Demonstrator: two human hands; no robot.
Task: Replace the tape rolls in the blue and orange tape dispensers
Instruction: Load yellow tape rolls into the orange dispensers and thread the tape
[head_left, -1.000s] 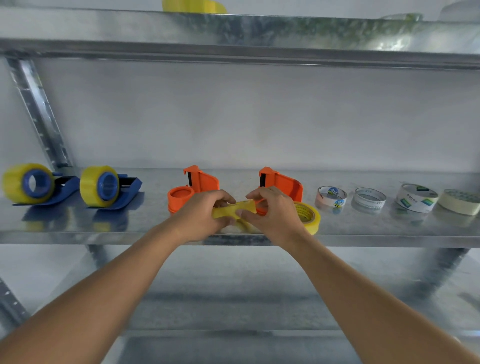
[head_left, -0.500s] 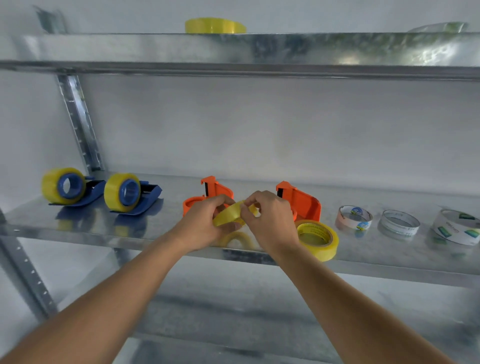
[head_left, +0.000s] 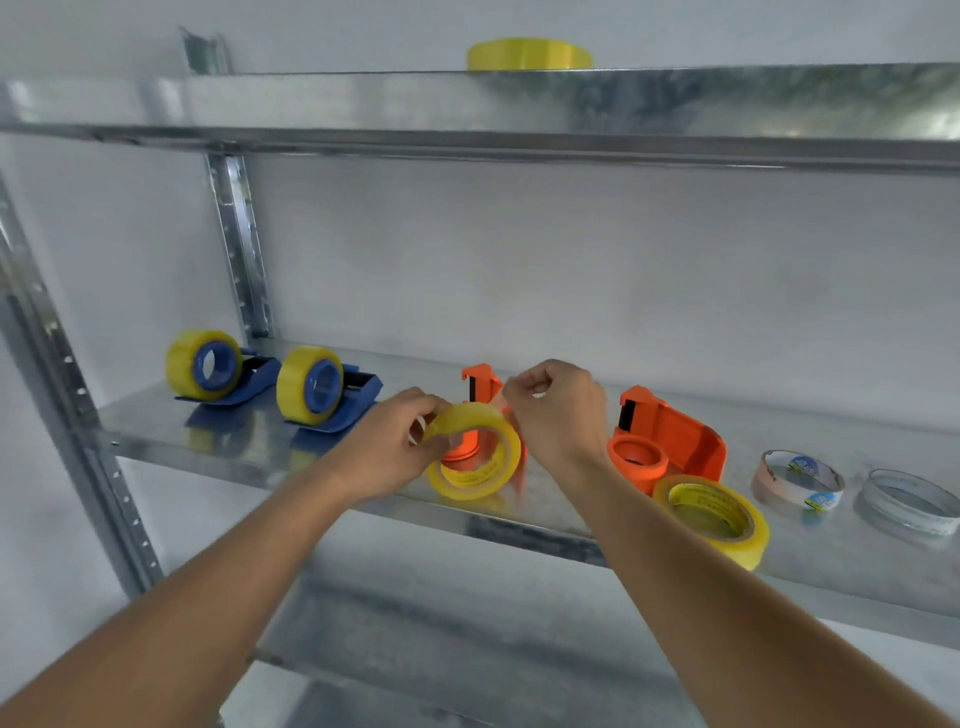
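Observation:
My left hand grips a yellow tape roll tilted upright over the hub of the left orange dispenser, which is mostly hidden behind it. My right hand pinches the roll's loose end at its upper right. A second orange dispenser with a bare hub stands to the right, a spare yellow roll lying flat before it. Two blue dispensers at the left each carry a yellow roll.
Near-empty tape cores lie on the metal shelf at the right. Another yellow roll sits on the upper shelf. A perforated upright post stands behind the blue dispensers.
The yellow roll was lifted off the shelf and turned upright in front of the left orange dispenser. My right hand rose, pulling on the tape end. The view shifted left.

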